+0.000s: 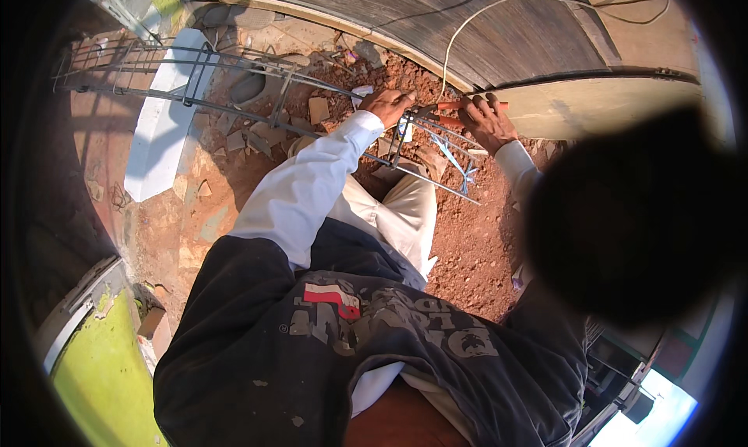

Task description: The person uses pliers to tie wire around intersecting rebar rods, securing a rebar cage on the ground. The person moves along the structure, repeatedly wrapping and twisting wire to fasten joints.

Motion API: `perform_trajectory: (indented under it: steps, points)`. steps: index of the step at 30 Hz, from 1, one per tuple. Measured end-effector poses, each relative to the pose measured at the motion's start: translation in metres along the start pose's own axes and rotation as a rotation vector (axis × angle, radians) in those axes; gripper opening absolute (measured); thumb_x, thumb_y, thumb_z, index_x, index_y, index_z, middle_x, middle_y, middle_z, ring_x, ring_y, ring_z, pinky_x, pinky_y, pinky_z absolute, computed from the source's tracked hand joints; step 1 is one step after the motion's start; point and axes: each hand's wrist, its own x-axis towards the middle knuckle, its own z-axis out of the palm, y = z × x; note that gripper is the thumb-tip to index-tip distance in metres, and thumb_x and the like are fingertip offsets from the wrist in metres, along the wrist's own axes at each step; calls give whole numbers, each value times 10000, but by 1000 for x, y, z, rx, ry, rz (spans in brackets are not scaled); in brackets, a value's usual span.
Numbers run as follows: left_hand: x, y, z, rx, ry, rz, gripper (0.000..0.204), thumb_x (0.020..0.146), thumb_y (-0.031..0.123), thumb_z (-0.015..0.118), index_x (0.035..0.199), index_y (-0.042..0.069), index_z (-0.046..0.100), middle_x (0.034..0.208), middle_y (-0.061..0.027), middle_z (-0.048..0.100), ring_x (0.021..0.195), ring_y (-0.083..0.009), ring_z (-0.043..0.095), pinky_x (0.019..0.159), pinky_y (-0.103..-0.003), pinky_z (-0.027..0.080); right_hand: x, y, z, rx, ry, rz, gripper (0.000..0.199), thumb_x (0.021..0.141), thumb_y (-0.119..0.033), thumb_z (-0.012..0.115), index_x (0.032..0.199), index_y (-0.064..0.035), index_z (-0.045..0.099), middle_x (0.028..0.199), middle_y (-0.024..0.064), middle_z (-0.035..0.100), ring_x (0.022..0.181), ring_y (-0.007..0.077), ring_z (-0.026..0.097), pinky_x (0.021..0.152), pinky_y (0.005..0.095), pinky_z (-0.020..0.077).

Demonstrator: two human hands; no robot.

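Note:
A long cage of thin steel rebar with square stirrups (399, 141) runs from the far left across to the middle, over my bent legs. My left hand (386, 106) is closed on the cage's upper bar, close to its right end. In my right hand (488, 123) are pliers with orange-red handles (450, 105), the fingers curled round them. Their dark jaws meet the bar beside the end stirrup, just right of my left fingertips. What exactly the jaws grip is too small to tell. Frayed blue string (467, 174) hangs by the bar ends.
A white board (167, 120) lies under the cage at left. Broken tiles and stones (319, 110) litter the reddish soil (467, 236). Wooden panels (499, 38) stand along the far side, with a pale cable (460, 30) looping over them. A dark blurred shape blocks the right.

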Motion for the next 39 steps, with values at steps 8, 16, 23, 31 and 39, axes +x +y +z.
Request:
perform_trajectory:
  steps: [8,16,23,31,39]
  points:
    - [-1,1,-7,-186,17,-208,559,920,558,503,1145,66,644,1125,-245,611,1042,-395,579,882,-451,437,23,12,-7,133,-128,-5,301,923,-216,496,1206,-118,535,1166,99,513,1142,288,473,972,455,416]
    - [-31,71,-24,186,558,-96,459,825,275,666,1223,99,521,1219,-209,561,1192,-384,501,1016,-437,389,52,20,-34,258,-287,68,303,960,-318,486,1108,-75,589,1075,155,654,1021,350,641,820,523,538]
    - [29,111,41,-291,263,-110,554,762,228,722,1238,45,506,1046,-178,656,980,-332,635,872,-406,509,105,32,-91,337,-659,114,179,879,-215,616,999,-114,701,979,112,713,951,330,679,768,425,559]
    - [63,76,50,-307,137,-190,293,771,344,715,898,81,686,925,-142,705,854,-331,674,761,-390,546,82,31,-58,-31,-35,-81,405,863,-227,651,1248,-205,529,1131,31,596,1193,242,534,1044,533,357]
    - [77,77,6,-270,-138,-231,388,710,415,816,847,68,710,823,-72,700,748,-170,654,736,-306,502,91,56,-39,-129,154,-167,303,815,-258,620,1099,-156,590,1001,4,533,1039,171,513,990,382,349]
